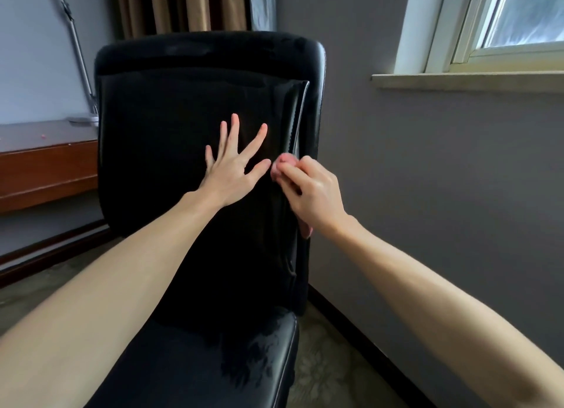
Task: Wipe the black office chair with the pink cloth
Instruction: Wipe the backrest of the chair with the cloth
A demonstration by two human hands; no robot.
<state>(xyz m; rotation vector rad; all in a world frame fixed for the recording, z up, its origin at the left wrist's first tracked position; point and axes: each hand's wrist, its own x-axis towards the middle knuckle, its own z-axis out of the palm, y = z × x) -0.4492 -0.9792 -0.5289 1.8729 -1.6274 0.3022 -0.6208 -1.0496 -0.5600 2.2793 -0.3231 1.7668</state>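
Left hand (233, 166) splayed flat, right hand (311, 194) seemingly pinched.

A grey-violet wall (427, 178) fills the right side of the room, with a dark skirting board (360, 328) running along its foot. High on that wall sits a white-framed window (488, 25), and pale daylight comes through its glass onto a light stone sill (467, 80). In the far corner hang tan and brown striped curtains (180, 4). To the left, a reddish-brown wooden desk (45, 166) stands against a pale wall (30, 56), and a thin metal lamp arm (74, 38) rises from its top. The floor (323, 362) is a mottled grey-green.
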